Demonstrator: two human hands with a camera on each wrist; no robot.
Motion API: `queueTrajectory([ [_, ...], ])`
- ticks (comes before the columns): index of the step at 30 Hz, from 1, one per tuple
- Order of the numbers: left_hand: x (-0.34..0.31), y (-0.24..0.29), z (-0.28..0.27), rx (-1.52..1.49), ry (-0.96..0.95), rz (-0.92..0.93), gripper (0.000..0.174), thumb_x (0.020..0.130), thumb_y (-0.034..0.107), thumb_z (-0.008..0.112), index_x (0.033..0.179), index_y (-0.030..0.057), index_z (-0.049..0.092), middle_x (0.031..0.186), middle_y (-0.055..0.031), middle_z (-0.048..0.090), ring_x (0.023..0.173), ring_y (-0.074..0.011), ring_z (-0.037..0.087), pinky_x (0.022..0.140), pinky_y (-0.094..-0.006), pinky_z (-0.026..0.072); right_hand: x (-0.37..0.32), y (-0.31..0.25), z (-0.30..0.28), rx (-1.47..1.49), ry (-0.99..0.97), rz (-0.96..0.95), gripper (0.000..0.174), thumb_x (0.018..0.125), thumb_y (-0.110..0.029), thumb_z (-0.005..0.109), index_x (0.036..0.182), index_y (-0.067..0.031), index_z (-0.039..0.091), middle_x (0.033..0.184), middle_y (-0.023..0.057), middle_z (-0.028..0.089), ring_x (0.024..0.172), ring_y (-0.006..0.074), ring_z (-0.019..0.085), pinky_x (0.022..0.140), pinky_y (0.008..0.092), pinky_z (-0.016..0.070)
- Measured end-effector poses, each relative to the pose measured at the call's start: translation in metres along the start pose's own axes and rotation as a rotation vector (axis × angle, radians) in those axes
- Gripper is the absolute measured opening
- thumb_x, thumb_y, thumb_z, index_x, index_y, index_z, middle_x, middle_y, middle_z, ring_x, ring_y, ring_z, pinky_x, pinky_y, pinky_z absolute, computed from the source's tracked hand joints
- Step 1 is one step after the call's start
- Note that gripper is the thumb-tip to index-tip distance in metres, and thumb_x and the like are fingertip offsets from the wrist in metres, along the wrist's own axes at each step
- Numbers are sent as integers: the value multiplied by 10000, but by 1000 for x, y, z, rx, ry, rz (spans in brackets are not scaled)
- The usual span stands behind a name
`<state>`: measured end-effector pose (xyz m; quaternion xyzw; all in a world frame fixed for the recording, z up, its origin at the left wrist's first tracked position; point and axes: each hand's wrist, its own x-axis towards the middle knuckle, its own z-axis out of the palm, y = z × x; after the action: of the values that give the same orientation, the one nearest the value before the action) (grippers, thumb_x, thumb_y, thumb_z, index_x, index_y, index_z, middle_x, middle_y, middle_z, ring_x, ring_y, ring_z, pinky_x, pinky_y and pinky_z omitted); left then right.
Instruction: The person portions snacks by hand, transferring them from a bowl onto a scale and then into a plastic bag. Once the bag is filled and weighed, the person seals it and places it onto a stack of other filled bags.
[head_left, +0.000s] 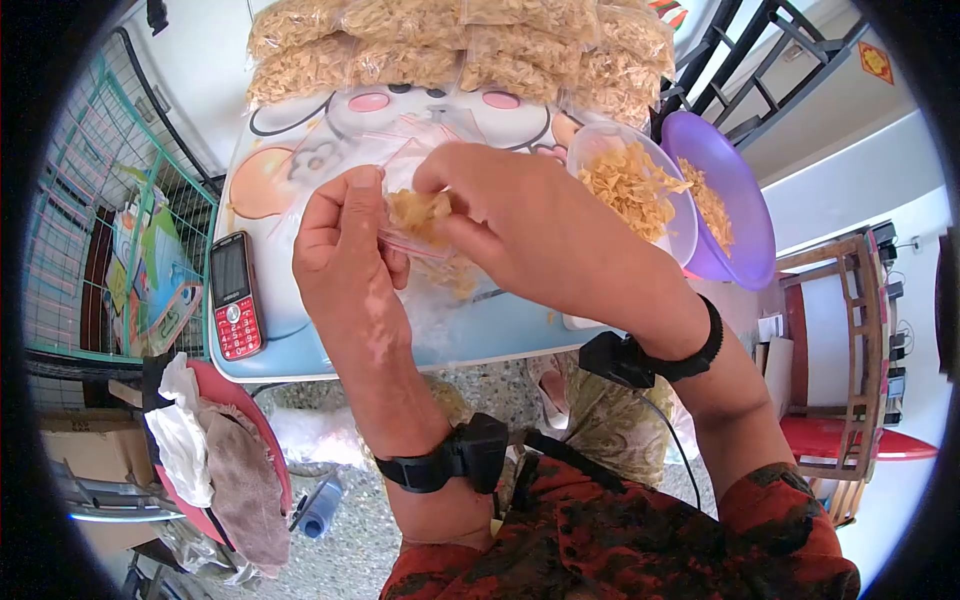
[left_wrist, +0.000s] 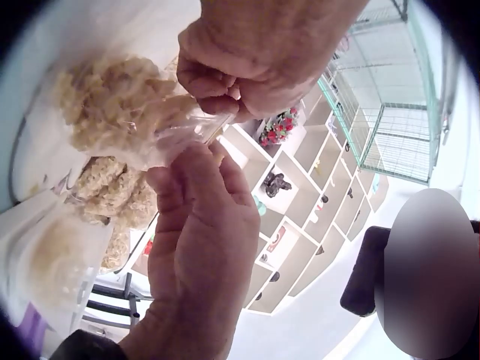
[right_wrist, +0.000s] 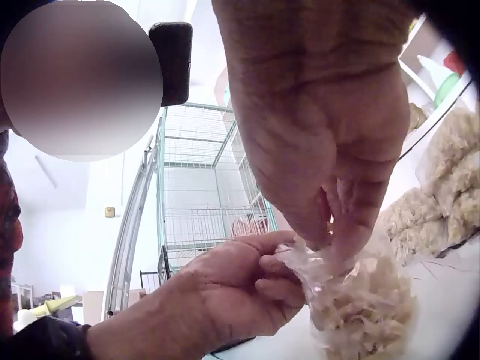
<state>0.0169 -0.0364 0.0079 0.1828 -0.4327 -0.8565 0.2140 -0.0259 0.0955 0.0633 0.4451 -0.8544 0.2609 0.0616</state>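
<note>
Between the two hands is a clear plastic bag holding pale yellow flakes. My left hand pinches one side of its mouth, thumb uppermost. From the other side, my right hand has its thumb and curled fingers at the bag's top edge. In the left wrist view, the filled bag bulges beside the left hand and the right hand. The right wrist view shows the bag hanging below the right hand's fingertips, with the left hand against its edge.
Filled bags are stacked at the table's far side. A white bowl of flakes stands at the right, against a purple basin with more flakes. A red phone lies at the left edge. Empty-looking plastic bags lie behind the hands.
</note>
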Motion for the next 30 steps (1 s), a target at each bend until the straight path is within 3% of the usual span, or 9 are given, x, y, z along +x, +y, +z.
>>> queueTrajectory([
  [1,0,0,0,0,-3,2,177,906,232,674,911,65,616,634,65,483,466,-9,338,399,-186,196,-3,5,4,-47,46,-133,144,794,-81,590,886,28,568,822,218,629,792,394,635,662,473,509],
  [7,-5,-1,9,42,-28,91,169,923,221,651,931,58,609,614,71,446,473,-9,311,415,-189,184,-7,1,16,-257,-345,-115,197,837,-69,539,994,46,574,959,131,616,953,317,609,807,397,497],
  [10,-6,2,8,35,-22,83,159,930,208,640,940,54,605,609,75,428,477,-8,310,416,-188,189,-5,6,21,-211,-254,-138,165,826,-55,545,966,19,589,904,116,596,910,319,610,789,411,499],
  [13,0,1,1,1,-13,69,151,933,203,634,943,55,605,616,81,426,476,-7,312,411,-185,202,-3,12,17,-128,-143,-205,216,789,-71,578,978,14,634,964,167,639,841,352,631,711,413,534],
  [19,2,-2,-1,-46,-22,93,143,934,207,638,949,68,609,636,85,444,476,3,323,406,-169,228,-3,12,-10,-22,252,-264,137,830,-61,544,927,4,615,960,153,633,862,351,637,746,433,518],
  [22,1,-2,4,-63,1,108,181,927,226,654,929,50,611,632,73,470,467,4,334,402,-175,217,-6,9,-31,-42,270,12,159,848,-113,564,931,11,619,853,174,651,804,348,647,718,423,517],
  [25,0,-2,6,-77,-8,119,198,928,230,656,922,37,613,628,58,486,462,-4,347,399,-182,225,-8,6,-33,65,5,354,241,840,-223,614,879,13,644,744,192,650,729,354,651,668,423,514],
  [28,-2,-1,7,-101,-50,130,187,936,217,643,924,33,610,627,41,492,464,-20,367,402,-187,261,-13,12,-14,63,-157,372,312,813,-301,645,785,8,668,697,205,647,671,362,649,623,426,512],
  [30,-3,0,6,-120,-72,143,179,942,206,632,926,30,603,634,25,499,465,-37,384,405,-195,291,-11,12,-8,121,-142,419,320,803,-299,640,732,12,670,689,206,648,660,362,648,616,421,512],
])
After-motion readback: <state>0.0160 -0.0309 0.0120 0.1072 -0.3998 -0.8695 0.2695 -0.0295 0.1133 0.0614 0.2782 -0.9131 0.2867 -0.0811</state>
